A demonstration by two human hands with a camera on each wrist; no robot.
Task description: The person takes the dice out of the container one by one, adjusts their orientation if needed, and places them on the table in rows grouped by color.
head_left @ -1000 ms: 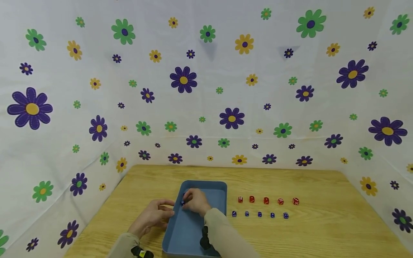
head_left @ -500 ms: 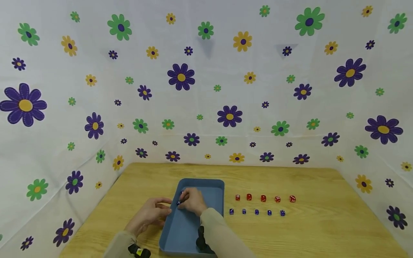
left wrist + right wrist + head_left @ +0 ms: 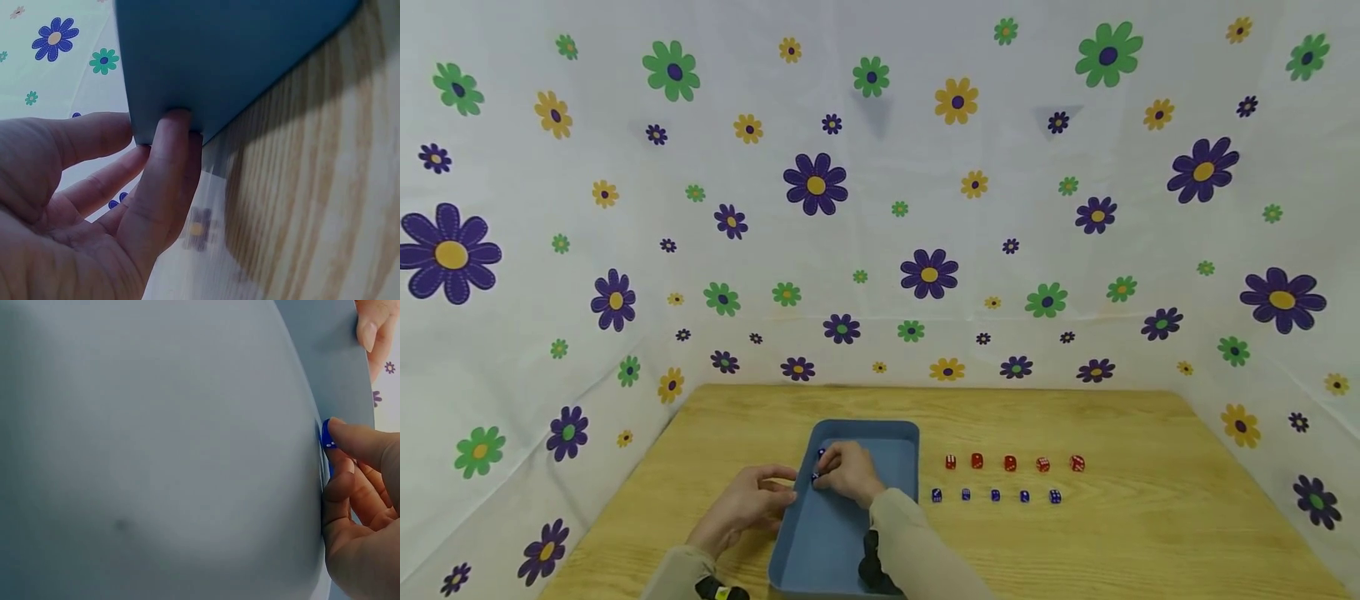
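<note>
Inside the blue tray [image 3: 842, 542], my right hand [image 3: 852, 473] is at the left wall. Its thumb and fingers pinch a blue die [image 3: 327, 434] with white pips, low against that wall. Just beyond it in the head view, another blue die [image 3: 822, 452] lies along the same wall, partly behind the fingers. My left hand [image 3: 748, 502] is outside the tray on the left. In the left wrist view its fingertips rest against the outer side wall [image 3: 206, 56], with the thumb at the edge.
Right of the tray on the wooden table [image 3: 1112, 533], several red dice [image 3: 1010, 463] form a back row. Several blue dice [image 3: 996, 495] make a row in front of them. A white flowered cloth [image 3: 880, 242] encloses the back and sides.
The head view has shifted slightly. Within the tray, the pinched blue die has moved a little toward the near end, and the thumb covers more of it. The left hand stays against the tray.
</note>
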